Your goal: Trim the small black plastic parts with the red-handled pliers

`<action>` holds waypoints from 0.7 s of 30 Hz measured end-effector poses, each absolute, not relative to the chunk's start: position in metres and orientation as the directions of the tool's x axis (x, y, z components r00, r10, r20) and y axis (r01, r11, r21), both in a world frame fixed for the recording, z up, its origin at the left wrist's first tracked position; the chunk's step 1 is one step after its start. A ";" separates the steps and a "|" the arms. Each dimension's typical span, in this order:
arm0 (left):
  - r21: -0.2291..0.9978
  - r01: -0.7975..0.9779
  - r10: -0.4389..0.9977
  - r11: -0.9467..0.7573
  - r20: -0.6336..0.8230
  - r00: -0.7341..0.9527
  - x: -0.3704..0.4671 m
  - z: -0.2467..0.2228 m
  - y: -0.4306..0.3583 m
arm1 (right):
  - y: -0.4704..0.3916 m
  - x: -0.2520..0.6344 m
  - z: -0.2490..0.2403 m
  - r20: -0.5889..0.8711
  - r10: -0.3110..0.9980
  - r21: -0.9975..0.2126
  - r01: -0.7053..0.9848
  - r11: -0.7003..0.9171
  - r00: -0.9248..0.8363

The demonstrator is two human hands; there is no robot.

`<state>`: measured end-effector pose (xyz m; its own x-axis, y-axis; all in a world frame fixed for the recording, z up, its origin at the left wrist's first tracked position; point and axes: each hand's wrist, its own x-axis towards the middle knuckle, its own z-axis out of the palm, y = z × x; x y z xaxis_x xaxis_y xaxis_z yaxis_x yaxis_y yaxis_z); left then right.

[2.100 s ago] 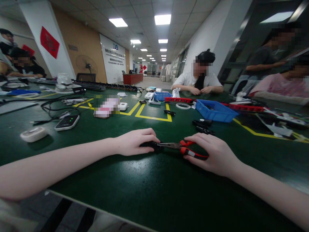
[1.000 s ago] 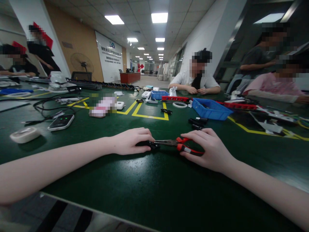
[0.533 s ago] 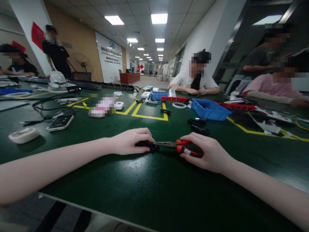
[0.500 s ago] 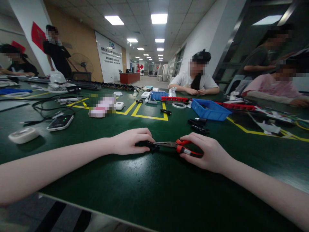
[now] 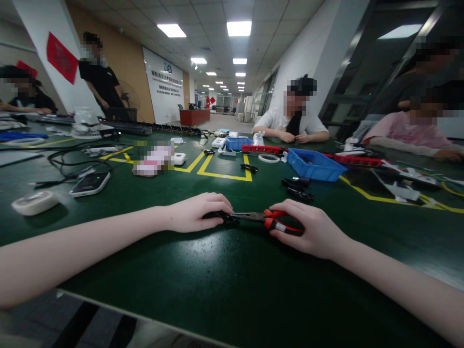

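My left hand [image 5: 199,212] is closed around a small black part [image 5: 229,218], pinching it between thumb and fingers just over the green table [image 5: 174,295]. Much of that part is hidden by the fingers, so its exact kind does not show. In my right hand [image 5: 313,227] are needle-nose pliers [image 5: 268,218] with red and black handles. Their jaws point left and their tip meets the black part at my left fingertips. Beyond my right hand lie several similar black pieces [image 5: 299,188].
Farther back stand a blue bin [image 5: 315,165] and a smaller blue tray [image 5: 239,142]. At left are a power bank [image 5: 90,183] with a green light, a white roll [image 5: 35,203], a phone [image 5: 154,159] and black cables [image 5: 65,157]. A person [image 5: 293,121] sits opposite.
Both hands, the pliers and the black part stay almost where they were. In the background, the standing person at left has shifted to the right, and people at the far right have moved.
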<state>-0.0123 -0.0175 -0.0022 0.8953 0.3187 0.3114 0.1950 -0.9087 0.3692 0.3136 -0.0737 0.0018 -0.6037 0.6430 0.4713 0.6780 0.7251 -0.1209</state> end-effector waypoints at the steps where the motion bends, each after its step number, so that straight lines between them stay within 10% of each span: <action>1: 0.354 0.195 0.313 -0.915 0.315 0.896 -0.012 -0.003 -0.017 | -0.074 0.314 0.002 0.471 0.644 -0.123 0.678 0.725 -0.603; 21: 0.537 0.106 0.315 -0.837 0.314 0.896 -0.012 0.000 -0.011 | -0.078 0.310 0.006 0.505 0.556 0.051 0.666 0.744 -0.660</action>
